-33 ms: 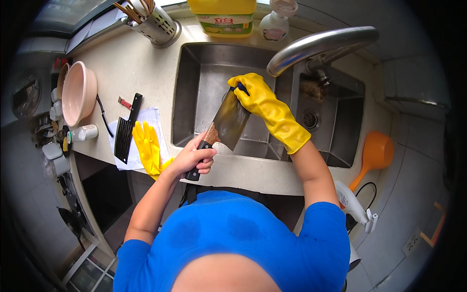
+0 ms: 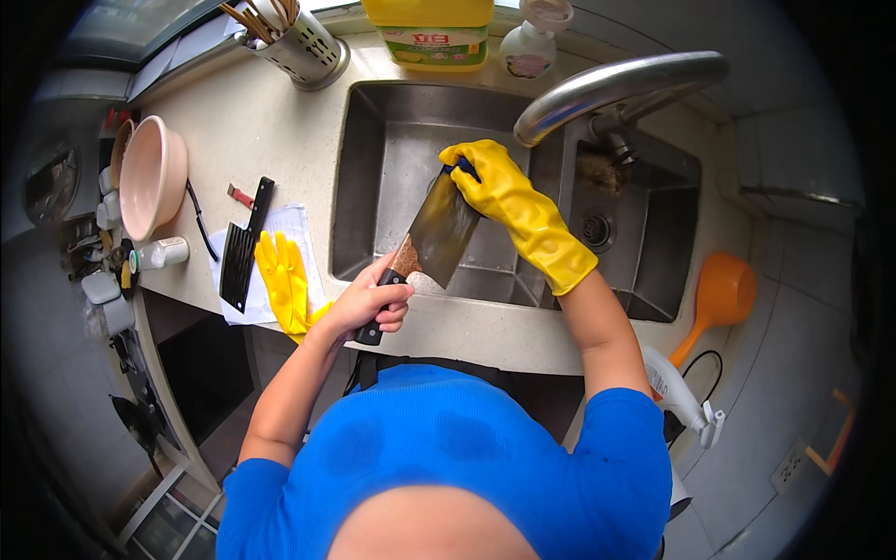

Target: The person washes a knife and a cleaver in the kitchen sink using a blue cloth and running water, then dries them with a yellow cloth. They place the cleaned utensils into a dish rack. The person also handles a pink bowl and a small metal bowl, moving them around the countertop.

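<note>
My bare left hand [image 2: 376, 303] is wrapped round the black handle of a cleaver [image 2: 442, 229], tilted over the near side of the steel sink [image 2: 358, 177]. A brown, rough-looking patch shows on the blade close to the handle. My right hand [image 2: 495, 177], in a yellow rubber glove, pinches a small dark blue thing [image 2: 464, 168] against the blade's far end. The fingers hide most of that thing, so its kind cannot be made out. Left of the sink lie a second, black-bladed cleaver [image 2: 239, 266] and a loose yellow rubber glove [image 2: 285, 278], both on white paper.
A curved faucet [image 2: 616, 79] arches over the double sink. Behind it stand a yellow jug [image 2: 429, 33], a white pump bottle [image 2: 534, 42] and a utensil holder [image 2: 311, 51]. A pink basin [image 2: 154, 177] is at left; an orange ladle [image 2: 723, 289] and white spray bottle [image 2: 677, 387] at right.
</note>
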`<act>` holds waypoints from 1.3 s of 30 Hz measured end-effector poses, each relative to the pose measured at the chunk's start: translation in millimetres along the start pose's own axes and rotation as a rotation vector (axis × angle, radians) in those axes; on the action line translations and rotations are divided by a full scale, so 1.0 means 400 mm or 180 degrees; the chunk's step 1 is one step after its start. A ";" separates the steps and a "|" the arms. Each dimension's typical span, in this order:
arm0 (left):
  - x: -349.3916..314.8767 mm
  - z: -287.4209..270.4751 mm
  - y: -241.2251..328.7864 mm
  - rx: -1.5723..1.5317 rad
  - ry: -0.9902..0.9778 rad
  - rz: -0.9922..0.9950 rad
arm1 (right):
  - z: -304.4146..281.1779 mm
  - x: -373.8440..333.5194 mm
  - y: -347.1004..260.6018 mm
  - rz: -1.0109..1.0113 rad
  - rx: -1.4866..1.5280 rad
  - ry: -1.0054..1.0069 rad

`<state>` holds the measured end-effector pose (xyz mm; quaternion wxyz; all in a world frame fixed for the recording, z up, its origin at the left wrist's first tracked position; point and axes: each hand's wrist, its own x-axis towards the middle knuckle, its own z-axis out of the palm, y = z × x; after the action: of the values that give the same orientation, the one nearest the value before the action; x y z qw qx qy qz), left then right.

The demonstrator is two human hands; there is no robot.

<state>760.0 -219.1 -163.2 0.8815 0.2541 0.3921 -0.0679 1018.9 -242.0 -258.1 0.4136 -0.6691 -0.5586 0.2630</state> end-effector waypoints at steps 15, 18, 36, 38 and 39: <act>0.028 -0.050 -0.020 -0.0552 0.0175 0.0169 | -0.049 -0.071 -0.173 0.0613 0.1898 0.0547; 0.013 -0.011 -0.016 -0.0705 -0.0064 0.0172 | -0.017 -0.079 -0.146 -0.0791 -0.0119 -0.0049; 0.047 0.000 0.001 -0.0765 0.0125 0.0780 | 0.097 -0.100 -0.226 -0.0032 0.1043 0.0190; 0.047 0.005 -0.019 -0.0908 0.0063 0.0782 | 0.095 -0.129 -0.217 0.0011 0.0887 0.0300; 0.046 0.005 -0.028 -0.0947 0.0100 0.0738 | 0.116 -0.147 -0.161 -0.0125 0.0652 0.0387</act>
<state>770.2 -228.3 -179.8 0.9051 0.1655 0.3796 0.0968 932.9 -284.7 -234.2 0.5180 -0.6270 -0.5157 0.2694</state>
